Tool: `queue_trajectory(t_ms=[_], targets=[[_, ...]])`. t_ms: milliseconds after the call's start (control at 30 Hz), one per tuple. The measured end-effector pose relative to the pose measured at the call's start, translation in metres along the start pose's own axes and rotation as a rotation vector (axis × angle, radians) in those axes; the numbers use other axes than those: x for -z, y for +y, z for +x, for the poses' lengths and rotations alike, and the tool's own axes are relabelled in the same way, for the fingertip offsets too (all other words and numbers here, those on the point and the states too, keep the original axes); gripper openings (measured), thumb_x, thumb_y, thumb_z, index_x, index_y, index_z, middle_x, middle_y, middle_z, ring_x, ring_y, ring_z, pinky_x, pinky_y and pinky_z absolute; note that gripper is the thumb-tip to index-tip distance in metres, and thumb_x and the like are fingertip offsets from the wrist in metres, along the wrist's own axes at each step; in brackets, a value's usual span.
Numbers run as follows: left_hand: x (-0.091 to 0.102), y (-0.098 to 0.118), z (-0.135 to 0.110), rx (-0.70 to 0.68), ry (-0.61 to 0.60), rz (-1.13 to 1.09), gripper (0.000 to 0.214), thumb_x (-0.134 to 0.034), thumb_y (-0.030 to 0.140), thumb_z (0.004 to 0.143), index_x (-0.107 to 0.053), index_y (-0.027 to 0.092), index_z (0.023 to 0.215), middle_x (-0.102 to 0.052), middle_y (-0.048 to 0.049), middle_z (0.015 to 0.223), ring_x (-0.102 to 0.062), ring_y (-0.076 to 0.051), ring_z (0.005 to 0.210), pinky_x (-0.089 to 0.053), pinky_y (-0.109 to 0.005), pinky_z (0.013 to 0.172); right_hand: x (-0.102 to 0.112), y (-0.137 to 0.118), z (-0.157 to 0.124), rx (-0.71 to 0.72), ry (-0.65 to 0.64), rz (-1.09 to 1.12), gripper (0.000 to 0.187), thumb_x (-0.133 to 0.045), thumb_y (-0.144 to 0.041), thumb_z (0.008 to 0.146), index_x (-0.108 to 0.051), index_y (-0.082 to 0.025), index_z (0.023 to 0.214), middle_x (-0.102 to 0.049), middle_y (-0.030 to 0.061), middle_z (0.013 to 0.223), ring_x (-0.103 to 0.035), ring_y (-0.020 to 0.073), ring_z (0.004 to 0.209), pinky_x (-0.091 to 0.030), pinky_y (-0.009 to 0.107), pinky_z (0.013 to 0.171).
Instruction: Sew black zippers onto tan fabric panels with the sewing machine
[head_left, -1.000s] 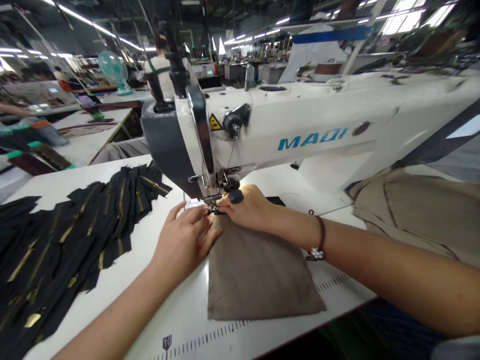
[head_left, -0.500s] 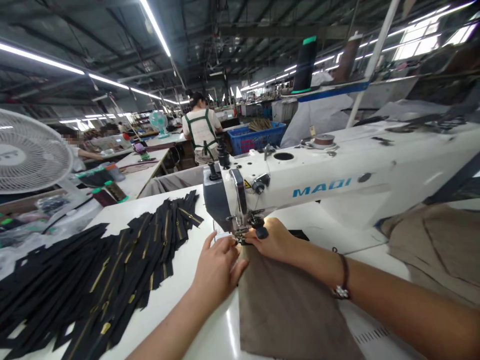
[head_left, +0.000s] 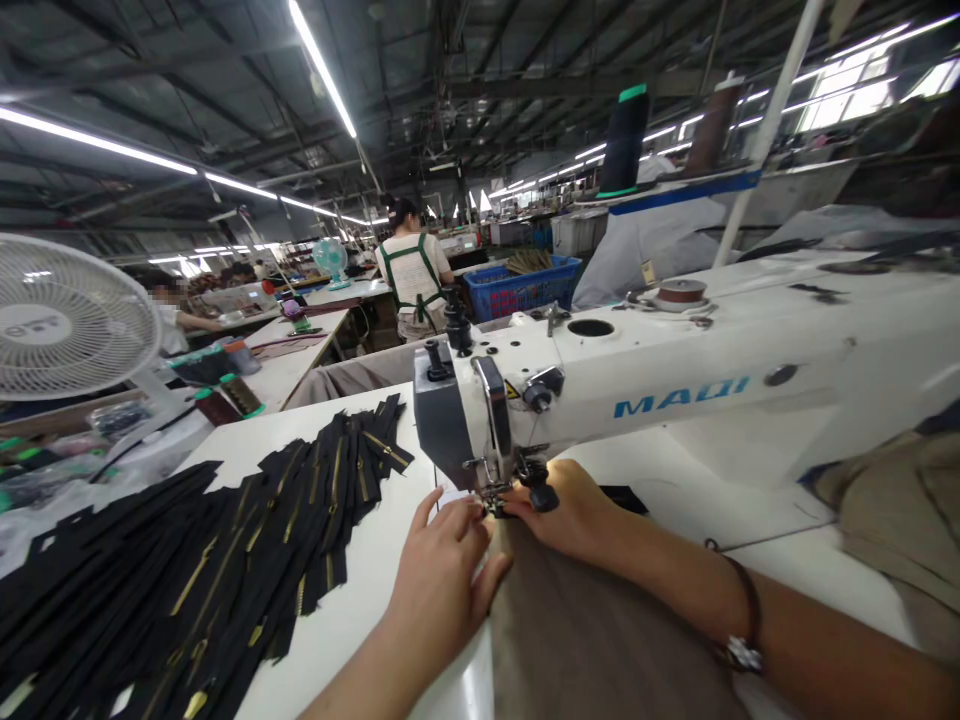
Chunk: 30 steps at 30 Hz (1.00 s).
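Observation:
My left hand (head_left: 446, 560) is at the left edge of a grey-brown piece of fabric (head_left: 592, 630), its fingers bent toward the presser foot (head_left: 495, 500) and its thumb over the edge. One finger sticks up; the grip itself is partly hidden. From the other side, my right hand (head_left: 574, 510) presses its closed fingertips on the same fabric, close beside the foot. The fabric runs under the needle of a white sewing machine (head_left: 675, 400) and hangs toward me. A dark strip (head_left: 624, 498) shows behind my right wrist.
Many black zippers (head_left: 247, 540) with brass teeth lie heaped on the left of the white table (head_left: 390, 540). A white fan (head_left: 67, 320) and thread cones (head_left: 240, 395) stand beyond. More brown fabric (head_left: 900, 500) lies at right. A person (head_left: 412, 265) stands near a blue basket (head_left: 521, 285).
The view has shifted, so the machine and both hands appear lower and farther right. Both hands keep nearly the same place at the presser foot, on the fabric.

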<state>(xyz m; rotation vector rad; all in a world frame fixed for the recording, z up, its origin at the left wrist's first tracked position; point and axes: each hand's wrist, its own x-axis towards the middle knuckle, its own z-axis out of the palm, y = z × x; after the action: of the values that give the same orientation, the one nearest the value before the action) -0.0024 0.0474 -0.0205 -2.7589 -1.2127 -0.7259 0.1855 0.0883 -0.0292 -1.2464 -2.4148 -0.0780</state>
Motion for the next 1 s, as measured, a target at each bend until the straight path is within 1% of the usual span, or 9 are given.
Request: queue_trajectory(t_ms=[233,467,600,700,800,867,900,933,1000], targets=[[0.001,0.004,-0.002,-0.009,0.003,-0.006,0.019,-0.058,0.027,0.084,-0.065,0.019,0.099,-0.066,-0.0099,0.104,-0.062,-0.026,0.101,-0.037,-0.056,0.100,0.010,0.001,0.001,0.010,-0.052,0.035,0.018,-0.055,-0.020,0.082,-0.073,-0.023,0.078,-0.071,0.0028,0.074,-0.061,0.0172,0.065,-0.028,0.029,0.055],[0.001,0.003,-0.004,0.002,-0.014,0.003,0.021,-0.057,0.029,0.085,-0.065,0.018,0.101,-0.065,-0.0118,0.107,-0.061,-0.027,0.103,-0.037,-0.056,0.101,0.007,0.001,0.002,-0.040,-0.108,0.062,0.019,-0.054,-0.023,0.083,-0.072,-0.021,0.078,-0.071,0.0049,0.080,-0.063,0.0196,0.071,-0.032,0.029,0.059],[0.000,0.004,-0.003,0.013,-0.002,0.009,0.021,-0.057,0.029,0.085,-0.065,0.017,0.100,-0.065,-0.0129,0.108,-0.062,-0.028,0.102,-0.037,-0.057,0.100,0.010,0.001,0.001,-0.161,-0.129,0.092,0.016,-0.057,-0.029,0.083,-0.070,-0.019,0.080,-0.068,0.0053,0.079,-0.062,0.0189,0.072,-0.035,0.027,0.060],[0.003,0.014,-0.010,0.024,-0.015,0.014,0.024,-0.061,0.030,0.082,-0.065,0.018,0.102,-0.065,-0.0146,0.111,-0.060,-0.030,0.106,-0.038,-0.058,0.099,0.022,0.003,-0.004,-0.287,-0.154,0.107,0.018,-0.067,-0.035,0.075,-0.067,-0.017,0.079,-0.064,0.0050,0.073,-0.059,0.0183,0.066,-0.034,0.025,0.055],[0.010,0.032,-0.028,0.008,-0.041,-0.035,0.029,-0.064,0.030,0.079,-0.063,0.019,0.106,-0.064,-0.0143,0.115,-0.058,-0.033,0.110,-0.039,-0.059,0.098,0.040,-0.002,-0.020,-0.336,-0.241,0.152,0.021,-0.077,-0.033,0.064,-0.064,-0.018,0.072,-0.061,0.0007,0.065,-0.057,0.0157,0.058,-0.031,0.023,0.050],[0.017,0.046,-0.044,-0.008,-0.038,-0.114,0.021,-0.062,0.024,0.079,-0.063,0.022,0.100,-0.064,-0.0105,0.116,-0.059,-0.030,0.109,-0.039,-0.057,0.099,0.051,-0.013,-0.040,-0.329,-0.326,0.204,0.020,-0.078,-0.028,0.061,-0.062,-0.019,0.066,-0.060,-0.0024,0.061,-0.055,0.0134,0.055,-0.030,0.021,0.047],[0.020,0.053,-0.052,-0.003,-0.022,-0.157,0.017,-0.060,0.019,0.080,-0.063,0.023,0.096,-0.065,-0.0081,0.114,-0.060,-0.028,0.106,-0.040,-0.056,0.098,0.055,-0.021,-0.053,-0.307,-0.341,0.232,0.018,-0.077,-0.025,0.062,-0.060,-0.019,0.064,-0.060,-0.0032,0.061,-0.055,0.0126,0.056,-0.032,0.021,0.048],[0.023,0.059,-0.060,0.015,0.007,-0.196,0.014,-0.058,0.016,0.081,-0.062,0.024,0.092,-0.066,-0.0065,0.111,-0.061,-0.026,0.103,-0.042,-0.053,0.097,0.059,-0.030,-0.067,-0.271,-0.325,0.257,0.015,-0.075,-0.020,0.065,-0.059,-0.019,0.064,-0.060,-0.0036,0.062,-0.056,0.0120,0.058,-0.033,0.020,0.050],[0.029,0.070,-0.076,0.087,0.091,-0.254,0.015,-0.057,0.012,0.081,-0.059,0.023,0.091,-0.066,-0.0061,0.104,-0.062,-0.024,0.097,-0.047,-0.046,0.090,0.063,-0.051,-0.098,-0.141,-0.198,0.277,0.011,-0.065,-0.011,0.072,-0.057,-0.018,0.067,-0.060,-0.0023,0.067,-0.055,0.0119,0.062,-0.036,0.021,0.055]])
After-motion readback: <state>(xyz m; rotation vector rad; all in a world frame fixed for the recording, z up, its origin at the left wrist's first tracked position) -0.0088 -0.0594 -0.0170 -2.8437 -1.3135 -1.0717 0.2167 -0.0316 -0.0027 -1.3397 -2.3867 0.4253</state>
